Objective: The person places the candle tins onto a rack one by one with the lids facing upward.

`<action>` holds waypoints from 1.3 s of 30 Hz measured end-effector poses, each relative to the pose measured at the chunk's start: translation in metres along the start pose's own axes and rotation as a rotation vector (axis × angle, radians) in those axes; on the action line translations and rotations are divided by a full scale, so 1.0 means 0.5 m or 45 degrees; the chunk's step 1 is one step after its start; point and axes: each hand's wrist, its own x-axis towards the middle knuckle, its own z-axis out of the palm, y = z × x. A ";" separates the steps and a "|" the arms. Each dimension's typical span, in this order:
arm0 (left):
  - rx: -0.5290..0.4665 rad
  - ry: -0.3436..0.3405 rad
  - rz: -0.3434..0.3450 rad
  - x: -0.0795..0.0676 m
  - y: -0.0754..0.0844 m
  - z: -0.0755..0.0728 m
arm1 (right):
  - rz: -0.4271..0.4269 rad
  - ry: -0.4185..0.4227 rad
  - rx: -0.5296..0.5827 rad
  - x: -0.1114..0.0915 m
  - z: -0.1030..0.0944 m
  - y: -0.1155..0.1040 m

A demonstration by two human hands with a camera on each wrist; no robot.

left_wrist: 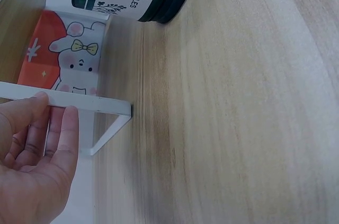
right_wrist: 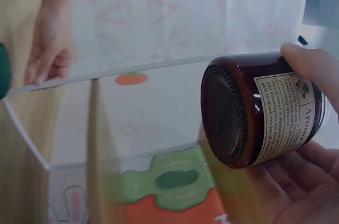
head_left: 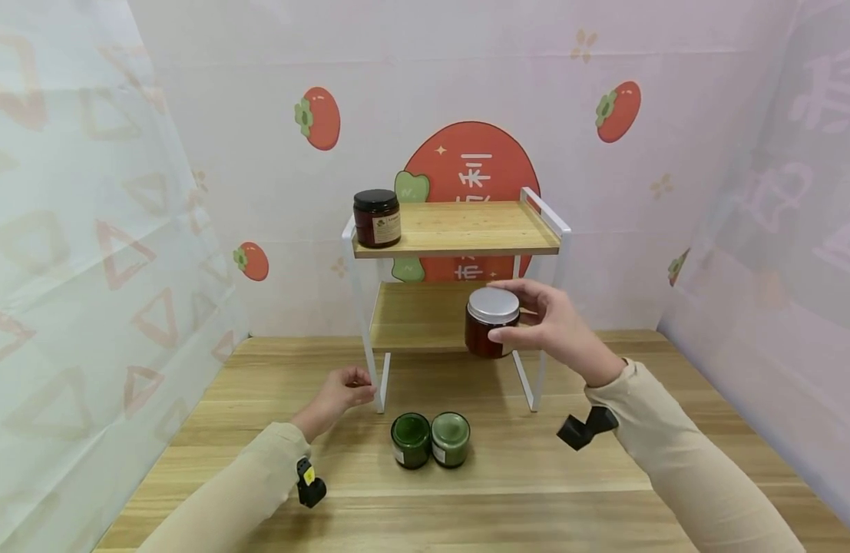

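Observation:
My right hand (head_left: 549,319) holds an amber candle jar (head_left: 483,336) with a silver lid, upright, in front of the shelf rack's lower board. Fingers and thumb grip it round the sides; its cream label (right_wrist: 286,113) and dark base show in the right wrist view. At the rack's front left, my left hand (head_left: 340,395) pinches the white metal leg (left_wrist: 100,103) between thumb and fingers. Two green candle jars, one darker (head_left: 411,440) and one lighter (head_left: 451,439), stand side by side on the table before the rack, glass bottoms facing up.
The two-tier rack has a wooden upper board (head_left: 466,226) and a lower board (head_left: 418,315). An amber jar with a black lid (head_left: 377,218) stands at the upper board's left end. Behind the wooden table (head_left: 535,491) hangs a printed white cloth (head_left: 425,61), with cloth at both sides.

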 end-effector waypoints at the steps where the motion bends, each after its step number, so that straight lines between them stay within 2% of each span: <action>1: -0.003 0.000 -0.001 0.000 0.000 0.000 | -0.004 0.008 -0.002 0.004 0.000 -0.008; 8: -0.005 0.004 -0.012 -0.001 0.000 0.000 | -0.042 0.071 -0.075 0.030 -0.003 -0.051; 23: 0.000 -0.002 -0.009 0.002 -0.007 -0.001 | -0.058 0.294 -0.137 0.093 -0.025 -0.102; 39: -0.025 -0.019 -0.004 0.004 -0.005 -0.004 | -0.073 0.328 -0.039 0.157 -0.026 -0.156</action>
